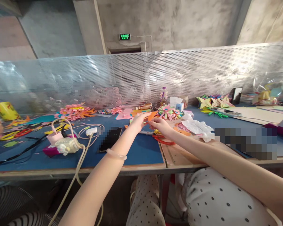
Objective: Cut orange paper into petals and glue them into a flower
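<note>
Orange paper (152, 115) between both hands' fingers (148, 121)

There are two hands, one orange paper piece (152, 115), one black phone (110, 138), one bottle (163, 95) and one red scissors (162, 140).

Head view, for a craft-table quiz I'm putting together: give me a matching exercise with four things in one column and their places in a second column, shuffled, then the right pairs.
Things:
1. orange paper piece
2. black phone
3. red scissors
4. plastic bottle

Places:
A. standing at the back by the perforated metal screen
B. lying on the table under the right hand
C. held between the left hand and the right hand
D. flat on the blue mat, left of the left forearm

Pairs: 1-C, 2-D, 3-B, 4-A
</note>
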A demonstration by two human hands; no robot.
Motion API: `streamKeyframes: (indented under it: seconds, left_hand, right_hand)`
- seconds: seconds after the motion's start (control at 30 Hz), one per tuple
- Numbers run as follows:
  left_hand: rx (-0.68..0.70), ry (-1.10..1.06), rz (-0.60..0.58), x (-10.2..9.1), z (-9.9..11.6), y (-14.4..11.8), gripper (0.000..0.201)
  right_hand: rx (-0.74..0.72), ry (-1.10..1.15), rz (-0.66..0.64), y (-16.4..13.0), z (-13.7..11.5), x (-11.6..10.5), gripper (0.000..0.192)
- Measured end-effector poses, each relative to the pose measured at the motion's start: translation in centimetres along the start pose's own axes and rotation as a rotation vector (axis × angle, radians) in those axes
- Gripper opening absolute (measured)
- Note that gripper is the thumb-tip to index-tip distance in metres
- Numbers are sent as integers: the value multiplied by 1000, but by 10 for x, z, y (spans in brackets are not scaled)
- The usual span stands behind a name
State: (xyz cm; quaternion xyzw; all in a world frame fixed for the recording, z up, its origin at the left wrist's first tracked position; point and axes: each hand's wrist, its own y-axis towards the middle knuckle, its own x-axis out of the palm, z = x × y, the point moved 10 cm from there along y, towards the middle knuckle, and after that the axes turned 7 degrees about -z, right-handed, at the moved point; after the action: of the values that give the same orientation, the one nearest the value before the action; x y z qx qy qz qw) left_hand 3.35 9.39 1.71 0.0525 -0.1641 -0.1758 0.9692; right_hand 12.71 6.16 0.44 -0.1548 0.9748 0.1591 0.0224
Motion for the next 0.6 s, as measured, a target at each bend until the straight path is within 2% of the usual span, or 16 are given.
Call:
streamKeyframes:
  seconds: [0.1,0.3,0.43,0.6]
  left_hand:
    - [14,8,-11,-2,1,2,25]
    - [22,55,83,-15,3,4,20]
    - [25,145,112,-18,3,4,19]
    - [29,203,96,-16,5,3,21]
  right_hand:
    - [5,8,41,0,0,-3,25]
    - [17,50,156,-2,1,-18,17]
    - [-7,97,252,-1,5,-35,19]
    - [-34,90,303,1,3,-46,22]
